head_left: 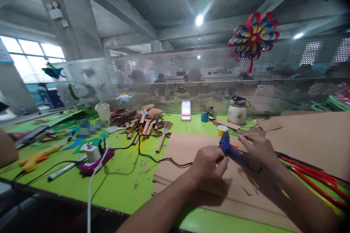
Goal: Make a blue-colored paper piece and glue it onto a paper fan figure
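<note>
A blue hot-glue gun [229,148] lies between my two hands over a sheet of brown cardboard [186,160] on the green table [123,182]. My left hand [209,163] is curled into a pinch just left of the gun; what it pinches is too small to name. My right hand [258,149] is closed around the gun's rear part, with a thin stick pinched at its fingertips. The gun's black cord [153,158] runs left across the table.
A pile of rolled brown paper brooms [147,122] lies ahead. A phone [186,110], a blue cup [204,117], a cream jug [237,111] and a yellow tape roll [222,129] stand further back. Red and yellow strips [314,182] lie at right. A power strip [94,160] and an orange glue gun [35,160] lie left.
</note>
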`<state>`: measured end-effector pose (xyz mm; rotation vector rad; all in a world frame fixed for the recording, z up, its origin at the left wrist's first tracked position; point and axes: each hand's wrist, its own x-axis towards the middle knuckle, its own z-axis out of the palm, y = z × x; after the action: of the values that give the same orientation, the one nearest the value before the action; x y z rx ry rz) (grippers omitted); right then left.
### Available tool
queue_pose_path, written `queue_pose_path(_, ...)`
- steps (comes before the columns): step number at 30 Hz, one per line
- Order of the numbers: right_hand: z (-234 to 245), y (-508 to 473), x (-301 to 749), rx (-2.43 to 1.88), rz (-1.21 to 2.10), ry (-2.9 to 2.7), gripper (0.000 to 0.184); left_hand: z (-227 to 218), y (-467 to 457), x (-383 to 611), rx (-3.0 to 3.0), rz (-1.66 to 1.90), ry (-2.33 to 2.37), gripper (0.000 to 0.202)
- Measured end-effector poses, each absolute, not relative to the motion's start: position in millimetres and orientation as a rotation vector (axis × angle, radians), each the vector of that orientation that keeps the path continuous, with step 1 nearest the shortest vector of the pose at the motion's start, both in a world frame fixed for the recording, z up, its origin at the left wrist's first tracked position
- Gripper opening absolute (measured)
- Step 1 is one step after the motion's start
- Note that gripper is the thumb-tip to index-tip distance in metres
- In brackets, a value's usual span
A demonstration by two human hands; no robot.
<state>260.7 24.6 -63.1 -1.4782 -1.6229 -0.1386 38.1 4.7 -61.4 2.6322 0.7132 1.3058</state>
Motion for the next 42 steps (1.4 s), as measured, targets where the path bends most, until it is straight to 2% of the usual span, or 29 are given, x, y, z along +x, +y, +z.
queue_pose_path(32, -58.4, 21.8, 260.4, -1.560, -0.161, -1.746, 0.037, -56.7, 4.4, 34.9, 2.565, 1.313, 0.738, 0.024)
queue_pose_path(38, -60.6, 11.1, 258.2, -1.685, -0.066, -2.071, 0.019, -44.8, 16.2, 22.3, 2.390, 1.511, 0.882, 0.026)
queue_pose_path(42, -69.7, 8.8, 250.7, -1.718, -0.043, -2.127, 0.015, -47.2, 11.7, 27.2, 2.415, 1.472, 0.820, 0.025)
